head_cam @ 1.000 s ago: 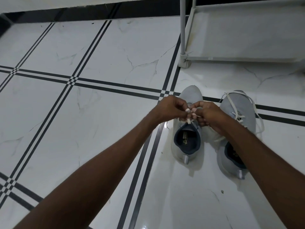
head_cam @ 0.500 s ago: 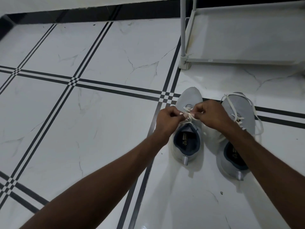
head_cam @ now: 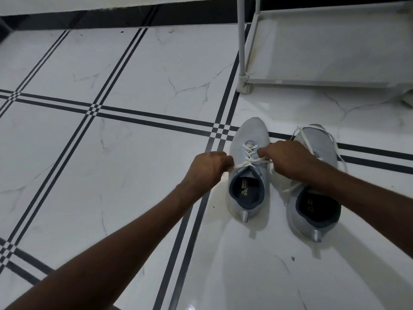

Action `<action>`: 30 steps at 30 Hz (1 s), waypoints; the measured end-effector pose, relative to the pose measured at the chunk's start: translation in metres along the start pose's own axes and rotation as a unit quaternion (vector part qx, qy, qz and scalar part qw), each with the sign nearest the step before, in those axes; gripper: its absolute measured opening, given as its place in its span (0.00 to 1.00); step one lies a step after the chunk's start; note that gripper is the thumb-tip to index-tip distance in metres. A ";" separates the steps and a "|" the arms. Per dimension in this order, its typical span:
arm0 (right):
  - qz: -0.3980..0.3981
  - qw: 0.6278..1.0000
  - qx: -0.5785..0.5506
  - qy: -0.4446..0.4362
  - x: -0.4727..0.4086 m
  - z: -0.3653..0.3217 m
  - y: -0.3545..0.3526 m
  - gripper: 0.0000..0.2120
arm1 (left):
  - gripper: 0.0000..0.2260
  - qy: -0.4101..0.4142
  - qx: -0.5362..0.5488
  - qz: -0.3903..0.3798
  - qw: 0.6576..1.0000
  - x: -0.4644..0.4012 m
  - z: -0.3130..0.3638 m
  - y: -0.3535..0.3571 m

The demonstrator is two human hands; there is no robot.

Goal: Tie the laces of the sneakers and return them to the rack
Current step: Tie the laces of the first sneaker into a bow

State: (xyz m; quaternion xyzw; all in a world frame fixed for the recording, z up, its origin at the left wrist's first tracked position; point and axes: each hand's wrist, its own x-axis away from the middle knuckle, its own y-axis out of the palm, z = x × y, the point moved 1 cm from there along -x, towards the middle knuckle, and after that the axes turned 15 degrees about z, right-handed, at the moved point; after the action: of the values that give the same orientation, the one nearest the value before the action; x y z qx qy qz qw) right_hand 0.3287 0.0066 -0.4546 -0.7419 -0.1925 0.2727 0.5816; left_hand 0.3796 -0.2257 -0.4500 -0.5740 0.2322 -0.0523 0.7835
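Note:
Two light grey sneakers stand side by side on the floor, toes pointing away from me. The left sneaker has white laces stretched taut sideways across its throat. My left hand grips one lace end at the shoe's left side. My right hand grips the other end at its right side and partly covers the right sneaker. That shoe's laces lie loose over its toe and sides. The grey shoe rack stands beyond the shoes at the top right.
The floor is glossy white marble tile with dark double stripes. A rack leg and foot stand just beyond the left sneaker's toe. A dark skirting runs along the far wall.
My hands were close together over the left sneaker's tongue; they have moved apart sideways, drawing the lace tight across the shoe.

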 end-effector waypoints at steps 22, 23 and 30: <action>-0.061 0.995 0.066 -0.047 0.013 0.001 0.015 0.10 | 0.08 -0.023 -0.028 -0.074 0.997 0.035 -0.022 0.001; -0.068 0.996 0.047 -0.025 0.011 0.000 0.014 0.09 | 0.07 -0.058 -0.016 -0.070 0.996 0.032 -0.025 0.001; -0.051 0.982 -0.154 0.097 -0.005 -0.015 0.004 0.06 | 0.20 -0.089 0.093 -0.009 0.992 0.007 0.013 0.007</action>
State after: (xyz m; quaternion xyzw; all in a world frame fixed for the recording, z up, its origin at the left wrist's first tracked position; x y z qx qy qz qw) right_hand 0.3339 -0.0084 -0.4552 -0.8345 -0.2128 0.1367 0.4896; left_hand 0.3901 -0.2148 -0.4555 -0.5030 0.1503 -0.0298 0.8506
